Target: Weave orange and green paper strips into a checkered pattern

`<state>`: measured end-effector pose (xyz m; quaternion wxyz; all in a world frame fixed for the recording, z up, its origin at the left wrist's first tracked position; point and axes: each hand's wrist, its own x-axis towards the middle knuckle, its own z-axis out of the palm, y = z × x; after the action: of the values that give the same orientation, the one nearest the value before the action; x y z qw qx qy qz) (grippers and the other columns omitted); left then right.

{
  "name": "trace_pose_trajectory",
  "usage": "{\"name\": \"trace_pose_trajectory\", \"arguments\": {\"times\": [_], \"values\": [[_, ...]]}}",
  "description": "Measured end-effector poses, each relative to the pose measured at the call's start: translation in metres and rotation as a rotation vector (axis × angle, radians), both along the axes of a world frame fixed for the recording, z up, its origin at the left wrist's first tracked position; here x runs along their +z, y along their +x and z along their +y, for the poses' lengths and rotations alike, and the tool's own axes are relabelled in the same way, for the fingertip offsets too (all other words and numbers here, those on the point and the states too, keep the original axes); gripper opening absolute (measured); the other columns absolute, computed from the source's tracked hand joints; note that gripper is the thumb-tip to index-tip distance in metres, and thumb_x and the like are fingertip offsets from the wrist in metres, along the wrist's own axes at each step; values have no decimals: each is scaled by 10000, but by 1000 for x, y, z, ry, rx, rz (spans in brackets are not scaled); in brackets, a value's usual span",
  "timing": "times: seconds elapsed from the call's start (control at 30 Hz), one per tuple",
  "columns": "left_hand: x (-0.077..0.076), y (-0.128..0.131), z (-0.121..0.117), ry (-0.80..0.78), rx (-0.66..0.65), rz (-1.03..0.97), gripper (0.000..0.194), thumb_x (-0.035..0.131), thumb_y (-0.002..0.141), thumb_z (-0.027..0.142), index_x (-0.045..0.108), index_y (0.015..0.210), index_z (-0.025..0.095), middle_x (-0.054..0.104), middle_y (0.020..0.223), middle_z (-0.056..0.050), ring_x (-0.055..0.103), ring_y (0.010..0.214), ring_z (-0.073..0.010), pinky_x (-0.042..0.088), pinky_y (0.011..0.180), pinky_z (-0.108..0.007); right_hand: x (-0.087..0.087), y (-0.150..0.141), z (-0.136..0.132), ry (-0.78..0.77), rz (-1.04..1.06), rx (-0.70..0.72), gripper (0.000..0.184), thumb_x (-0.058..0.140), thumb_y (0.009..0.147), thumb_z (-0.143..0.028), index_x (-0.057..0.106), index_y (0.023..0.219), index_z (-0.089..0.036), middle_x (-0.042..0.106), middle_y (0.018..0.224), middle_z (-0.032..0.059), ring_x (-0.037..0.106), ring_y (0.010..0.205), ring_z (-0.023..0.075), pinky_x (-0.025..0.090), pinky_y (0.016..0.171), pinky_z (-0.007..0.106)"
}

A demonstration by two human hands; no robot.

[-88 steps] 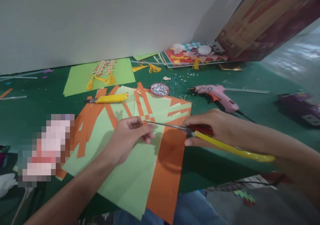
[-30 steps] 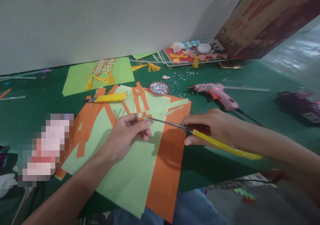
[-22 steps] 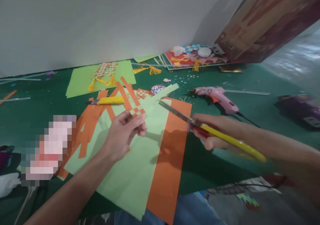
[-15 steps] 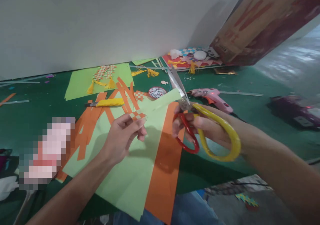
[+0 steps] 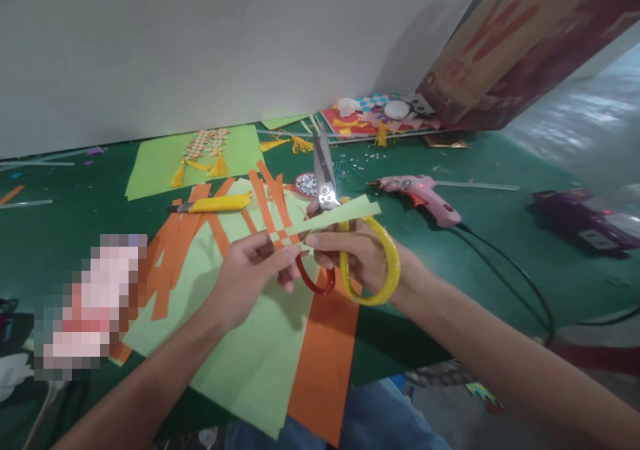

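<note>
My left hand (image 5: 257, 270) pinches a small woven piece of orange and green paper strips (image 5: 281, 227), its loose orange ends fanning upward and a green strip reaching right. My right hand (image 5: 355, 247) holds scissors (image 5: 327, 193) with one red and one yellow handle, blades pointing up and away. The right fingertips are close to the woven piece's right edge; whether they grip it I cannot tell. Under both hands lie light green paper sheets (image 5: 240, 377) and a wide orange sheet (image 5: 325, 370).
A yellow cutter (image 5: 220, 203) and orange strips (image 5: 167, 257) lie left. A pink glue gun (image 5: 425, 193) with a cord rests right. A round container (image 5: 307, 184) stands behind the hands. Woven tasselled pieces (image 5: 206, 145) lie farther back, and a cardboard box (image 5: 500, 57) leans back right.
My right hand has moved left with the scissors, up to the woven piece. The blades now point more upright, and the piece's green strip lies across the front of the scissors.
</note>
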<state>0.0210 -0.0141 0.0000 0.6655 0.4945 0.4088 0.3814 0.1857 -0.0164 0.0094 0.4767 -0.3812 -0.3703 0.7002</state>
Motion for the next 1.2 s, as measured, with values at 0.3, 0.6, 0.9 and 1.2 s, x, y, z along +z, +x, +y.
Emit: {"name": "trace_pose_trajectory", "arguments": {"times": [0.3, 0.6, 0.9, 1.2], "values": [[0, 2, 0, 16, -32, 44, 161, 651, 792, 250, 611, 674, 148, 587, 518, 43, 534, 448, -41, 437, 454, -136, -12, -6, -3, 106, -16, -28, 335, 743, 650, -268, 517, 887, -198, 507, 545, -83, 468, 458, 68, 384, 451, 218], [0, 1, -1, 11, -91, -23, 128, 653, 792, 228, 633, 681, 168, 581, 513, 56, 524, 457, -35, 424, 457, -127, -13, -3, 0, 171, -58, -83, 204, 660, 668, -187, 499, 790, -218, 525, 579, -62, 489, 495, 81, 404, 475, 232], [0, 1, 0, 45, 17, 37, 183, 633, 817, 285, 600, 681, 166, 603, 570, 41, 531, 482, -52, 422, 494, -168, 0, 11, 5, 234, -379, -295, 214, 637, 698, -206, 516, 875, -208, 540, 557, -60, 479, 445, 90, 347, 391, 224], [2, 4, -1, 126, 30, 165, 291, 540, 871, 313, 570, 624, 161, 634, 623, 2, 552, 503, -78, 422, 526, -207, -6, 10, 3, 253, -111, -222, 346, 723, 649, -271, 506, 919, -267, 562, 614, -50, 507, 503, 124, 403, 469, 280]]}}
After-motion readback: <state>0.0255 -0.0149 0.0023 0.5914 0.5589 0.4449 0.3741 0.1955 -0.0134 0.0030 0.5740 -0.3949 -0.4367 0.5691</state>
